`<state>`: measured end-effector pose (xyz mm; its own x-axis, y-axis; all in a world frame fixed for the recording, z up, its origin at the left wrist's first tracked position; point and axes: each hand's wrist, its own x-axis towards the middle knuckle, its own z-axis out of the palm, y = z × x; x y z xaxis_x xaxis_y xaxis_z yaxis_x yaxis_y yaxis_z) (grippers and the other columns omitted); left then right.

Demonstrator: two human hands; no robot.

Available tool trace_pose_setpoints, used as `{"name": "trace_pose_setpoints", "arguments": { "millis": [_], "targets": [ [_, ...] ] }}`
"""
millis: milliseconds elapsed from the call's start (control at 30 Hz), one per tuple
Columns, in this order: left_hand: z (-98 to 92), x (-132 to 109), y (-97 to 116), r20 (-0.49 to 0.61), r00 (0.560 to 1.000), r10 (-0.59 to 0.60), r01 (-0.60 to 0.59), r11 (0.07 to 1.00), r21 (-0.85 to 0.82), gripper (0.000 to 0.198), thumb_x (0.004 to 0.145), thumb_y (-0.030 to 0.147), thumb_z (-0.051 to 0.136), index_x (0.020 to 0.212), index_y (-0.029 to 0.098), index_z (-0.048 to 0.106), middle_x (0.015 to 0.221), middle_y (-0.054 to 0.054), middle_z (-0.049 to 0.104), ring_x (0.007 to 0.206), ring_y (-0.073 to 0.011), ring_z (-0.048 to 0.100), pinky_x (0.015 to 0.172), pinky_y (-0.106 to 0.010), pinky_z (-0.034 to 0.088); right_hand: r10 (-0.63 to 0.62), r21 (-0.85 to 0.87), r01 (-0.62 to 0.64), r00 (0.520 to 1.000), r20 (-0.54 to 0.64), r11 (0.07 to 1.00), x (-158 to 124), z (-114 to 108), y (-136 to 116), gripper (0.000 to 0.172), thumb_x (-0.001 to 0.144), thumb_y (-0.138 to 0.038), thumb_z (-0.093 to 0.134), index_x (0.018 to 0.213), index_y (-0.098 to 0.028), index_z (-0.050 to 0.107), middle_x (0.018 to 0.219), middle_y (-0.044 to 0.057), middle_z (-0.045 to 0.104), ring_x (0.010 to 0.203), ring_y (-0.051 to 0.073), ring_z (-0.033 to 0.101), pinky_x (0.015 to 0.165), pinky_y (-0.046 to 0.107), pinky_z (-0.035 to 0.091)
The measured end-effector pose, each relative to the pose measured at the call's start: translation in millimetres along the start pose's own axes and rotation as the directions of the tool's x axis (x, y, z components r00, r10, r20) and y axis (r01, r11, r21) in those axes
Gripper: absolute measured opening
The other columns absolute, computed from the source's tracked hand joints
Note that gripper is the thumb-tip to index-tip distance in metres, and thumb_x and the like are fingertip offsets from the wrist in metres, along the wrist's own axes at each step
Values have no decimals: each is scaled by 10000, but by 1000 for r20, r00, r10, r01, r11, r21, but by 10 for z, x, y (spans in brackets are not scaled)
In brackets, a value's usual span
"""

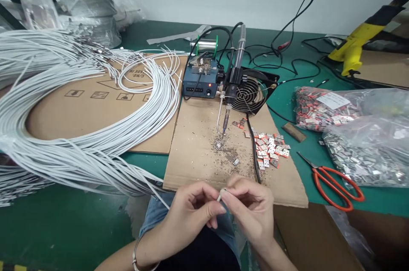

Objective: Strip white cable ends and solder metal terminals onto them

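Observation:
Near the front edge of the cardboard, my left hand [195, 208] is closed in a pinch on a white cable [219, 198] close to its end. My right hand [251, 209] pinches at the tip of that same cable, and its fingertips hide most of the tip. Beyond my hands, a small metal connector shell [235, 162] lies among dark specks. Above the solder bits on the cardboard points the tip of a soldering iron [225, 124], clamped in a stand.
Left lies a big coil of white cables [153, 109]. Behind the cardboard mat [191, 147] stand a blue soldering unit [200, 81], solder spool [207, 45] and black fan [251, 94]. Right are orange-and-metal connectors [270, 149], orange-handled scissors [335, 185], bagged parts [361, 147] and a yellow heat gun [361, 43].

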<state>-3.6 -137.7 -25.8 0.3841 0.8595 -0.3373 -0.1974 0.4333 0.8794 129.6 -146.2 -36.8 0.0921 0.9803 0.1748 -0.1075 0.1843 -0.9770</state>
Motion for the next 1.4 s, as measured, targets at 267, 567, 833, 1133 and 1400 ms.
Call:
{"name": "trace_pose_setpoints", "arguments": {
  "millis": [267,567,833,1133,1400],
  "targets": [
    [-69,-66,32,11,999,-30,31,996,-78,440,532,503,795,577,131,565,447,54,500,385,-58,488,394,-156,329,-59,118,57,998,8,991,-48,-17,80,199,757,-282,670,601,-199,578,521,-20,465,467,115,408,449,229,303],
    [-204,-19,100,46,997,-58,66,978,-199,394,490,418,841,560,126,586,377,38,540,312,-70,484,333,-145,311,207,-142,-172,934,291,975,117,-124,-81,66,736,-246,704,775,-194,692,542,-25,502,458,101,381,415,219,306],
    [-195,-73,136,22,992,-122,123,991,-62,329,564,389,800,560,135,593,377,45,517,350,-71,477,379,-165,320,285,-285,-194,902,325,939,165,-73,-218,134,753,-279,677,664,-179,666,496,-40,449,451,92,348,404,224,256],
    [-114,-23,74,-41,995,-92,87,991,-104,420,513,454,817,536,136,544,401,46,520,358,-67,482,398,-168,333,101,-74,-94,990,96,993,20,51,-70,193,742,-184,675,571,-178,584,504,-29,509,450,100,407,417,226,297],
    [-89,-15,5,-11,997,-75,71,979,-193,405,540,431,820,555,130,550,387,35,546,345,-70,500,395,-157,341,-86,15,89,988,-128,996,-90,237,62,183,794,-154,609,621,-208,583,513,-30,466,479,119,426,464,254,324]
  ]
}}
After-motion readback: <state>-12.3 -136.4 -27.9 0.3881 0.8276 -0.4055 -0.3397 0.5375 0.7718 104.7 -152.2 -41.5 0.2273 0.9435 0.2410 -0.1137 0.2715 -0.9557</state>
